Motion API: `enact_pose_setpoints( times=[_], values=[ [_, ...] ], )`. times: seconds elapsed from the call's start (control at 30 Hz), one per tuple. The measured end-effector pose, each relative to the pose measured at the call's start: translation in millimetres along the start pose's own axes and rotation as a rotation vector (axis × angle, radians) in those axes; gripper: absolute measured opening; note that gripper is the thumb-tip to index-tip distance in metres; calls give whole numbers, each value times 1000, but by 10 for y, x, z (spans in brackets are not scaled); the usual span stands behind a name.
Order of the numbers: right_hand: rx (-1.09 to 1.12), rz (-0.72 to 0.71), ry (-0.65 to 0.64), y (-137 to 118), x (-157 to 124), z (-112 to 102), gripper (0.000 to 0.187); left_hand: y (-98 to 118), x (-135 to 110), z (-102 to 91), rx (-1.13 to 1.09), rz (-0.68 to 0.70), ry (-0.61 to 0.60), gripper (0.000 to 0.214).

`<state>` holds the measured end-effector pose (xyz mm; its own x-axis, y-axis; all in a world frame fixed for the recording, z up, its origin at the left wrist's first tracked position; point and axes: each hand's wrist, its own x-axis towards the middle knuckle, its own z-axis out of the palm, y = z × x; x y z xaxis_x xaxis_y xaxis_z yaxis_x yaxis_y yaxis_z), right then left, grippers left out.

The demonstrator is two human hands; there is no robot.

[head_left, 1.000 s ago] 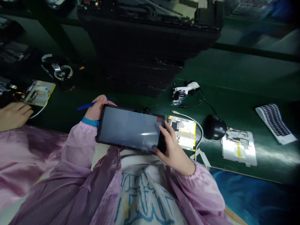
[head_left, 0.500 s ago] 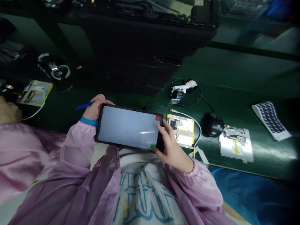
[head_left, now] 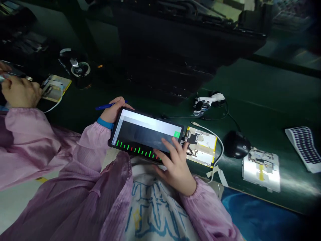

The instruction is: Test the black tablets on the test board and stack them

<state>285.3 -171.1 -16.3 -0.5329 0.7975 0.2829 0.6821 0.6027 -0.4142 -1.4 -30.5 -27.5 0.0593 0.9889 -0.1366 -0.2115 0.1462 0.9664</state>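
Note:
A black-framed tablet (head_left: 144, 134) is tilted in front of my chest, its lit screen showing a dark panel with a row of green and red bars and a green square at the upper right. My left hand (head_left: 114, 111) grips its left end, with the fingers partly hidden behind it. A blue pen (head_left: 102, 107) is tucked in that same hand. Over the lower right of the screen, my right hand (head_left: 177, 167) is spread with its fingers apart; whether the fingertips touch the glass I cannot tell. Just right of the tablet lies an opened device board (head_left: 204, 147) with yellow edges.
A white cable (head_left: 222, 147) curves around the board. Farther right are a black rounded device (head_left: 236, 144), a silver panel (head_left: 271, 170) and a patterned strip (head_left: 304, 147). A tape roll (head_left: 86, 68) sits at the back left. A co-worker's hand (head_left: 21, 92) works at far left.
The screen went from plain grey with red and green corner blocks to a dark panel with coloured bars. My right hand moved down-left over the screen and spread. The view shifted.

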Motion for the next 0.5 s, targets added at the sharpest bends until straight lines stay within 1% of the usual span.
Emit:
enact_pose_setpoints(
  times=[0.07,0.13,0.27,0.37,0.5],
  values=[
    [-35,-28,-45,-86,38,67,43,-17,4,0,-25,3,9,45],
    [-65,-36,-61,-132,81,105,42,-38,10,-5,-41,15,-5,46],
    [-95,-79,-93,-148,141,112,42,-77,23,-30,-34,38,-22,45],
    [-113,-111,-103,-158,154,122,41,-84,33,-42,-17,26,-29,45],
    [-102,-110,-121,-187,164,124,37,-58,33,-29,-27,26,-14,44]
  ],
)
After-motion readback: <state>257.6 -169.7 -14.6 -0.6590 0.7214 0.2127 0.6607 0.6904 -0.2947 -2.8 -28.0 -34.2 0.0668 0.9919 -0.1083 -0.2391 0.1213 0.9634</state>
